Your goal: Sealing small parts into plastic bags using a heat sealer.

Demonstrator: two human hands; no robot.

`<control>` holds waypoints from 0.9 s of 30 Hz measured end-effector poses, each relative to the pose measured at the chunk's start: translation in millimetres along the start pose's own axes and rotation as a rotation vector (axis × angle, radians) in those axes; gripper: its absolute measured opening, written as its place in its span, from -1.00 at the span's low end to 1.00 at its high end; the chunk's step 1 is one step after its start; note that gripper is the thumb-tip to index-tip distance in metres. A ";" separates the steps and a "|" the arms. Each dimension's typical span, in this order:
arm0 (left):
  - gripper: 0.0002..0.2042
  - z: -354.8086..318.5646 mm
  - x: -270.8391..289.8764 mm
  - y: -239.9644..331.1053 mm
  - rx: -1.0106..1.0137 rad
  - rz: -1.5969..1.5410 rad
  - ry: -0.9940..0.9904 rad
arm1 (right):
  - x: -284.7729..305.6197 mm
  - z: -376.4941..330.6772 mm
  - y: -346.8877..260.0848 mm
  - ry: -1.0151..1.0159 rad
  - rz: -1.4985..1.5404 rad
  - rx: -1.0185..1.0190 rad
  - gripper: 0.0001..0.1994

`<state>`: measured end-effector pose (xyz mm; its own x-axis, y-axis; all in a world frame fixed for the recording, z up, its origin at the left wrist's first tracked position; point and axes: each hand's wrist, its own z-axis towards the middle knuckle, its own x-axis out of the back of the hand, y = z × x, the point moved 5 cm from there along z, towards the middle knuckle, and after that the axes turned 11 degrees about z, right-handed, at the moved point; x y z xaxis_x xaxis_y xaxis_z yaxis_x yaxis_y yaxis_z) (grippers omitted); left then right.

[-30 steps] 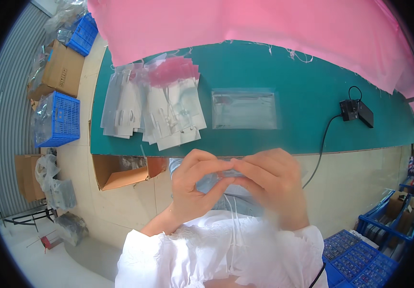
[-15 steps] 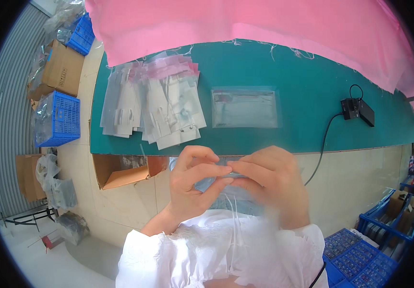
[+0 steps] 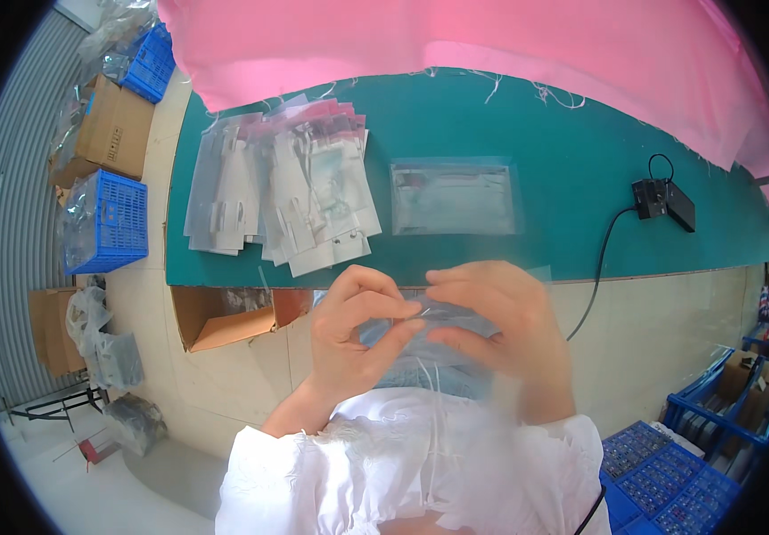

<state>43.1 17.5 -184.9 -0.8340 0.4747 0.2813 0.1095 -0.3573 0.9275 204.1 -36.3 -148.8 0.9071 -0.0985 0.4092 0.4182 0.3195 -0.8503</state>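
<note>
Hands are pinching a clear plastic pouch [image 3: 438, 332], seemingly holding something pale blue: left hand [image 3: 353, 330] and right hand [image 3: 500, 325] fingertips are closing on its top edge.

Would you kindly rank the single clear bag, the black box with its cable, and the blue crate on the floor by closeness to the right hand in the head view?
1. Single clear bag: on the green table, just beyond the right hand.
2. Black box: on the table, to the right.
3. Blue crate: on the floor, far left.
</note>
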 end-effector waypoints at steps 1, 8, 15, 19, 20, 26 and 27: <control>-0.77 0.4 -0.2 -0.1 0.000 -0.002 -0.001 | 0.8 -0.4 1.0 0.036 0.003 0.008 -0.67; -0.76 0.9 -0.4 -2.6 0.016 -0.018 -0.008 | 1.6 3.1 1.5 0.060 -0.028 0.047 -0.71; -0.77 1.7 -0.3 -1.6 -0.012 0.002 -0.007 | -0.3 1.8 3.7 0.065 -0.040 0.057 -0.73; -0.78 3.6 0.4 -1.0 -0.013 -0.009 -0.011 | -1.7 -0.5 6.8 0.049 0.037 0.044 -0.74; -0.78 3.6 1.3 -2.2 -0.017 -0.005 -0.012 | -1.5 -0.6 7.0 0.057 0.032 0.035 -0.74; -0.78 3.7 4.7 -6.0 0.011 -0.040 0.026 | 2.8 -0.1 5.4 0.032 0.013 0.075 -0.64; -0.78 4.2 5.3 -6.2 0.017 -0.045 0.050 | 2.2 -0.4 4.9 0.034 0.012 0.073 -0.64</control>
<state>40.2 25.6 -188.2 -0.8640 0.4494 0.2270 0.0799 -0.3227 0.9431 208.2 -35.3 -152.2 0.9137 -0.1253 0.3866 0.4037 0.3890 -0.8281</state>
